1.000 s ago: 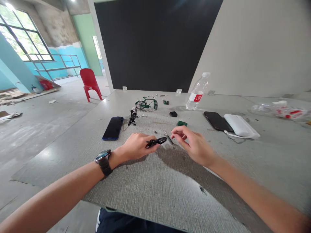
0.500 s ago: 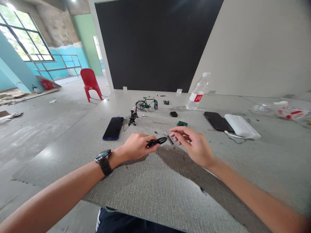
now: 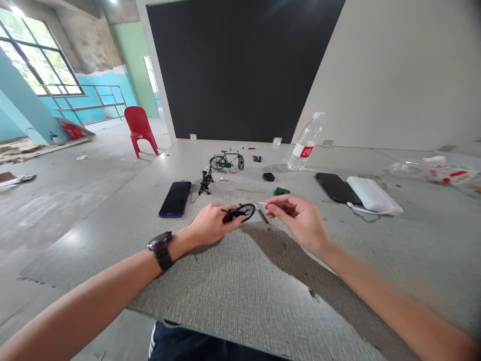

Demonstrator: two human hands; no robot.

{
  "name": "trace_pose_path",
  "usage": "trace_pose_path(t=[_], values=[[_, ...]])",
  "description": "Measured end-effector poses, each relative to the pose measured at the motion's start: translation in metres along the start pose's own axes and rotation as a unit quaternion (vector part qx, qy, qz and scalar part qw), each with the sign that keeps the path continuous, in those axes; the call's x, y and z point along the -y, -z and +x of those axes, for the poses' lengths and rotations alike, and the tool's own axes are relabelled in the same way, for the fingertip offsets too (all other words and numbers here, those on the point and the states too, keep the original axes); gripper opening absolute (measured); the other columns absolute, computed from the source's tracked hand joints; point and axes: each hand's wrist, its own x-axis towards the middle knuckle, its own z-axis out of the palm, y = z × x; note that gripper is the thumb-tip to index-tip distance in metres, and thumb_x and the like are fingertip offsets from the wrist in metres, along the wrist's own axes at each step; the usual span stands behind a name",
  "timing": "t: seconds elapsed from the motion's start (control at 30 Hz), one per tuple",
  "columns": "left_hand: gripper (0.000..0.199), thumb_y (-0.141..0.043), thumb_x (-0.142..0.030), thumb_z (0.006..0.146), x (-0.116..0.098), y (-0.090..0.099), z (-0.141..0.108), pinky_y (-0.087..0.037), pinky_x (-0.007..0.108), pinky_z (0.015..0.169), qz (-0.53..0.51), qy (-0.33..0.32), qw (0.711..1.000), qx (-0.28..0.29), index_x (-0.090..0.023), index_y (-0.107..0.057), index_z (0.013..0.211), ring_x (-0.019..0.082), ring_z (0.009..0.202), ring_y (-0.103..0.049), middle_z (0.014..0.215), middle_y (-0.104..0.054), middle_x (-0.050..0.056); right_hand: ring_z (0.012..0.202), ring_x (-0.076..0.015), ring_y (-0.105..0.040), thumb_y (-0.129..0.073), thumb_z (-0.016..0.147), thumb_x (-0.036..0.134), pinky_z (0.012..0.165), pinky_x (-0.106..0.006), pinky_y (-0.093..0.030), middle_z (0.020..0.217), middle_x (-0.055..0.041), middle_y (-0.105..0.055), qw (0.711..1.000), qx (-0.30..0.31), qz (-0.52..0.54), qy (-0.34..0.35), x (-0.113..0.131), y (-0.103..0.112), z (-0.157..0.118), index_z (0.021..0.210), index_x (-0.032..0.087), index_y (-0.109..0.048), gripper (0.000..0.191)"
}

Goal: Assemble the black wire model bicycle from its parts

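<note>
My left hand (image 3: 212, 225) is closed on a small black spoked wheel (image 3: 247, 212) of a model bicycle, with dark parts joined to it. Between thumb and fingertips of my right hand (image 3: 296, 215) is a thin silvery pin (image 3: 262, 203), its free end pointing left towards the wheel. A small screwdriver (image 3: 264, 216) lies on the table between my hands. Beyond my left hand stands a black model bicycle frame part (image 3: 205, 180). Behind it is a green model bicycle (image 3: 227, 160). A green piece (image 3: 281, 191) rests just past my right hand.
A blue-edged phone (image 3: 175, 199) lies to the left. At the back right stands a plastic bottle (image 3: 306, 143). A dark phone (image 3: 336, 188) and a white pouch (image 3: 372, 194) lie to the right. A small black block (image 3: 268, 177) sits ahead.
My left hand has turned the wheel so its spokes face me more. The thin pin now shows plainly in my right fingertips, which have closed together.
</note>
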Motion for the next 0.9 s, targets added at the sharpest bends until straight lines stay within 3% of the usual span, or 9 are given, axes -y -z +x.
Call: trace_pose_path(t=[0.17, 0.3, 0.43, 0.6, 0.7, 0.9], values=[[0.036, -0.051, -0.041, 0.097, 0.003, -0.004, 0.003, -0.027, 0.025, 0.05, -0.041, 0.034, 0.998, -0.017, -0.015, -0.06, 0.074, 0.009, 0.051, -0.036, 0.06, -0.05, -0.004, 0.077, -0.019, -0.071, -0.078, 0.081, 0.046, 0.076, -0.035, -0.058, 0.086, -0.0059, -0.076, 1.0, -0.004, -0.007, -0.008, 0.002, 0.0, 0.001, 0.096, 0.022, -0.076, 0.028], [0.038, -0.048, -0.044, 0.099, 0.007, -0.005, 0.001, -0.028, 0.025, 0.05, -0.003, 0.012, 1.0, -0.021, -0.016, -0.062, 0.078, 0.009, 0.051, -0.04, 0.06, -0.053, -0.003, 0.076, -0.0195, -0.071, -0.076, 0.082, 0.047, 0.075, -0.036, -0.059, 0.085, -0.006, -0.076, 1.0, -0.001, -0.016, -0.01, 0.001, 0.001, 0.001, 0.096, 0.022, -0.077, 0.029], [0.038, -0.045, -0.046, 0.101, 0.009, -0.001, 0.0, -0.033, 0.025, 0.052, 0.118, -0.068, 0.99, -0.031, -0.016, -0.067, 0.092, 0.011, 0.053, -0.049, 0.065, -0.061, 0.0, 0.079, -0.0219, -0.072, -0.074, 0.083, 0.048, 0.077, -0.039, -0.059, 0.088, -0.0076, -0.077, 0.999, 0.004, -0.037, -0.005, 0.002, 0.0, 0.001, 0.098, 0.021, -0.077, 0.031], [0.03, -0.048, -0.038, 0.1, 0.008, 0.006, 0.002, -0.04, 0.028, 0.06, 0.305, -0.232, 0.924, -0.007, -0.017, -0.067, 0.09, 0.015, 0.065, -0.061, 0.071, -0.067, 0.003, 0.082, -0.0225, -0.073, -0.073, 0.083, 0.046, 0.078, -0.039, -0.06, 0.091, -0.0079, -0.078, 0.999, 0.004, -0.047, -0.008, 0.002, -0.001, 0.0, 0.099, 0.022, -0.078, 0.029], [0.026, -0.048, -0.034, 0.099, 0.009, 0.005, 0.002, -0.041, 0.028, 0.061, 0.344, -0.256, 0.903, -0.006, -0.017, -0.066, 0.089, 0.016, 0.065, -0.061, 0.071, -0.066, 0.003, 0.083, -0.0223, -0.073, -0.074, 0.083, 0.045, 0.079, -0.038, -0.059, 0.092, -0.0073, -0.078, 0.999, 0.005, -0.05, -0.015, 0.001, -0.002, 0.0, 0.099, 0.023, -0.078, 0.028], [0.025, -0.05, -0.035, 0.098, 0.01, 0.003, 0.002, -0.04, 0.028, 0.059, 0.347, -0.259, 0.901, -0.015, -0.018, -0.065, 0.089, 0.015, 0.064, -0.06, 0.069, -0.065, 0.003, 0.086, -0.0239, -0.073, -0.075, 0.082, 0.044, 0.081, -0.04, -0.06, 0.097, -0.0077, -0.079, 0.998, 0.012, -0.058, -0.023, -0.001, -0.003, 0.001, 0.1, 0.023, -0.079, 0.028]])
